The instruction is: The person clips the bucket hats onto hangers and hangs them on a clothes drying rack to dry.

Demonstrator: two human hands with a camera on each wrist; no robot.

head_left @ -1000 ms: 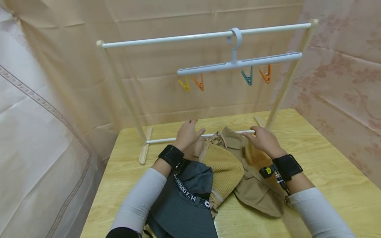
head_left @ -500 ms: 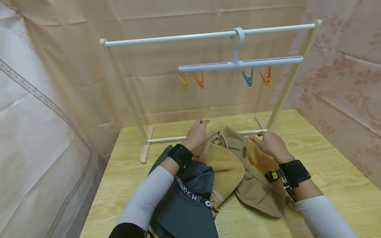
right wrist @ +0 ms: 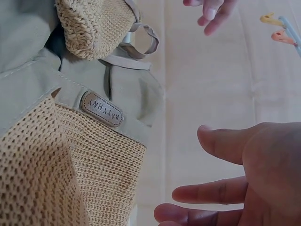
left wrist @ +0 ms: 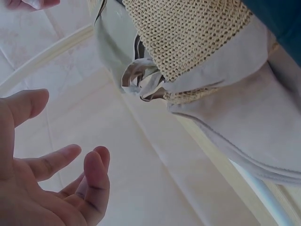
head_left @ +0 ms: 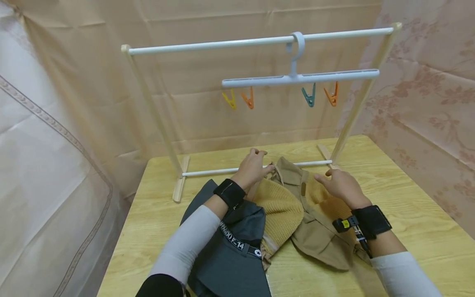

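Three sun hats lie overlapped on the table. A dark grey hat (head_left: 231, 268) with a lettered band is at the left, a tan hat (head_left: 280, 206) with a woven crown in the middle, and a khaki hat (head_left: 323, 245) with a woven part and an oval label (right wrist: 102, 109) at the right. My left hand (head_left: 251, 169) hovers beside the tan hat's upper edge, fingers loosely bent and holding nothing. Close to the khaki hat's right side is my right hand (head_left: 343, 187), thumb and fingers spread apart. Both wrist views show air between fingers and hats.
Behind the hats stands a drying rack with a white top rail (head_left: 208, 46) and a low bar (head_left: 208, 172). From the rail hangs a pale blue hanger (head_left: 259, 81) with yellow, orange and teal clips (head_left: 309, 97). Cloth curtains (head_left: 185, 115) surround the wooden table (head_left: 141, 231).
My left hand has moved right toward the tan hat's top. The right hand has shifted right and slightly nearer to me. The hanger has swung to a more level position; the hats stay put.
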